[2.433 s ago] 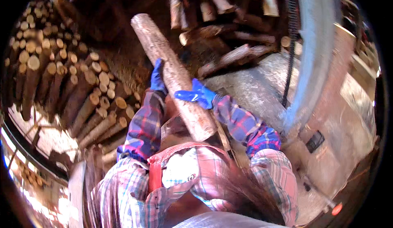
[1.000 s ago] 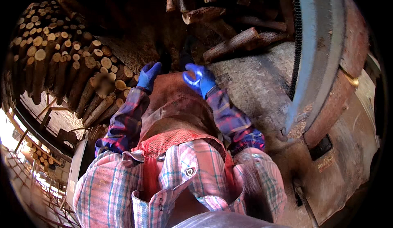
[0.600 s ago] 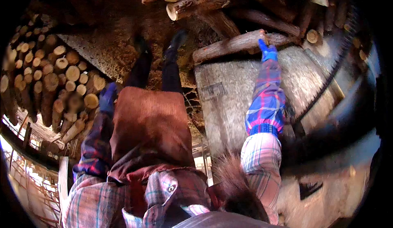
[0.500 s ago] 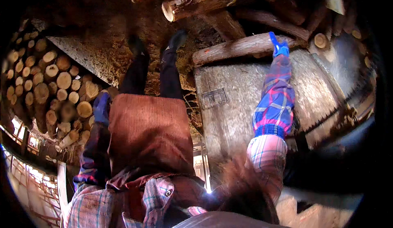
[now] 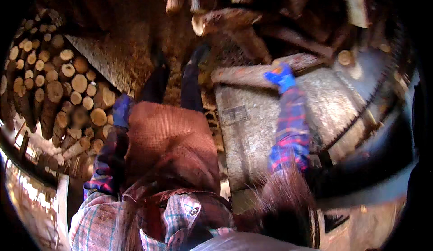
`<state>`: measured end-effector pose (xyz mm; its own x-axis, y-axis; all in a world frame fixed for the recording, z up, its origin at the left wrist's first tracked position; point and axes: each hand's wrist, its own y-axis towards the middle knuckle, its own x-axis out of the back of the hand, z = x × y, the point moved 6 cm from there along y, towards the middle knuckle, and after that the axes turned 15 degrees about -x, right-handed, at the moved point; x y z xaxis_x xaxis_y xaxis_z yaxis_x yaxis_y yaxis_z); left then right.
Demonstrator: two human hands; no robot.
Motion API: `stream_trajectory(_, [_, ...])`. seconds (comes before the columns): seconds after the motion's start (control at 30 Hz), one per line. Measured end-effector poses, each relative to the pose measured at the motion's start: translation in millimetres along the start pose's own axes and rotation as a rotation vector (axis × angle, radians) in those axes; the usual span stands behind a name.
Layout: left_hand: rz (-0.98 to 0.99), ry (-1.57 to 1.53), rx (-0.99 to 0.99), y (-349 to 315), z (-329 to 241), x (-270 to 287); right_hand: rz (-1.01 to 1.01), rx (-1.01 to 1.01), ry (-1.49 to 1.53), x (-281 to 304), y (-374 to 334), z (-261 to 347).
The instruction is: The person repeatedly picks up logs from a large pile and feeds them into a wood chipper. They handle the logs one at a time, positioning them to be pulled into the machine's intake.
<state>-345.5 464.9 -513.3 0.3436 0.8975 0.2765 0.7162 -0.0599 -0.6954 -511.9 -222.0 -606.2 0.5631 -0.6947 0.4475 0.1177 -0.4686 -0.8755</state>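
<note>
My right hand (image 5: 280, 76), in a blue glove with an orange patch, is closed over the upper side of a bark-covered log (image 5: 246, 76). Its fingers are blurred but appear bent round the wood. The log lies across the far edge of a worn, pale sheet-topped table (image 5: 252, 138). Beside the left edge of my brown apron (image 5: 171, 134) hangs my left hand (image 5: 122, 110), gloved in blue. Shadow hides how its fingers are held, and no object shows in it.
A large toothed saw blade (image 5: 361, 111) curves along the table's right side. Split and round logs (image 5: 230, 19) lie heaped beyond the table. A tall stack of cut logs (image 5: 54, 88) stands at the left. Sawdust (image 5: 131, 48) covers the floor ahead of my feet.
My right hand has shifted left and nearer along the log, from spread fingers at its right part to a grip closer to its middle. The whole view has tilted slightly.
</note>
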Motion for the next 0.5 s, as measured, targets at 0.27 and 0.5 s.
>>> stream_trajectory(0.27, [0.125,-0.437,0.185,-75,-169,-22,-0.233,0.21,-0.504,9,-306,203])
stream_trajectory(0.5, [0.212,-0.683,0.289,-113,-263,-20,-0.515,0.655,-0.579,144,-539,293])
